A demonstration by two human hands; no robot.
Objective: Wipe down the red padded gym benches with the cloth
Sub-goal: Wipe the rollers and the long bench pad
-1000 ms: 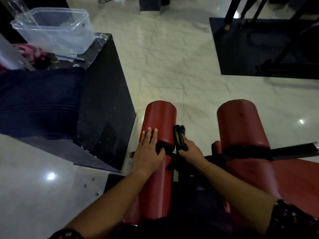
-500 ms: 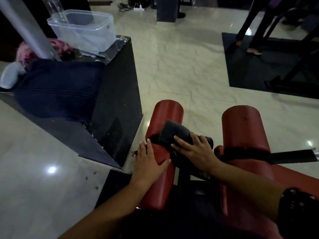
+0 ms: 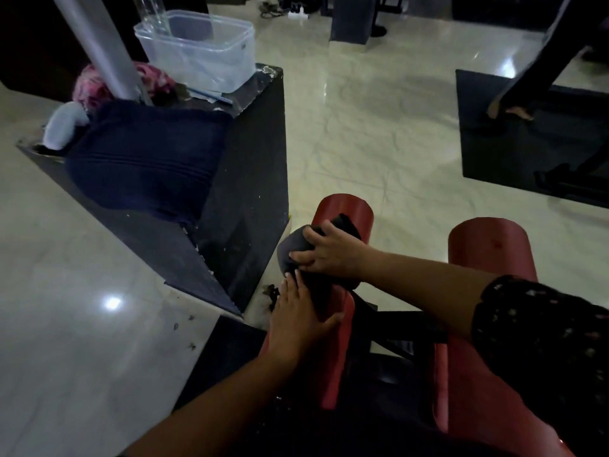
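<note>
Dark cloth [image 3: 294, 247] under right hand [image 3: 324, 255] on red pad [image 3: 342, 212].

Two red padded cylindrical rollers [image 3: 342, 209] [image 3: 487, 249], one dark grey cloth [image 3: 293, 247], two bare hands [image 3: 329, 253] [image 3: 296, 319]; left of the rollers, one clear plastic rectangular tub [image 3: 201, 51].

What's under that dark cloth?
The dark grey cloth, pressed by the right hand, lies over the left red padded roller. The pad beneath is covered; the left hand rests nearer.
</note>
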